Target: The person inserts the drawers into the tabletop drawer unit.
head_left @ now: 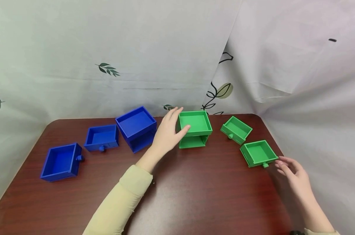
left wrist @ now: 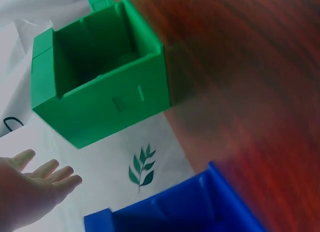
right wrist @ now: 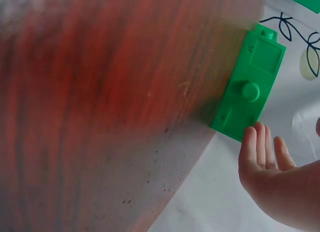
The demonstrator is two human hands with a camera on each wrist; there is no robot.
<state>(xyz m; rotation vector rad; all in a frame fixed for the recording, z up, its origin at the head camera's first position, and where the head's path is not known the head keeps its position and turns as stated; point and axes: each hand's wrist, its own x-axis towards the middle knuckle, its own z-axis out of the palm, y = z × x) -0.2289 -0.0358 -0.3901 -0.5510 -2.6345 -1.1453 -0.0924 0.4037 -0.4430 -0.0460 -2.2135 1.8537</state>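
Observation:
My left hand (head_left: 168, 132) hovers at the left side of a small green cabinet (head_left: 195, 122), thumb spread over its front left corner. In the left wrist view its fingers are extended and hold nothing, apart from the green cabinet (left wrist: 115, 97). My right hand (head_left: 295, 174) is at the right corner of a green drawer (head_left: 259, 153) with a round knob. In the right wrist view, its fingertips meet the end of that drawer's front (right wrist: 245, 99); whether they press on it I cannot tell. A second green drawer (head_left: 237, 129) lies just behind.
A blue cabinet (head_left: 137, 122) with an open front stands left of the green one. Two blue drawers with knobs, one nearer (head_left: 61, 161) and one farther (head_left: 101, 135), lie at the left. The brown table (head_left: 201, 192) ends at a white curtain (head_left: 136, 49) behind.

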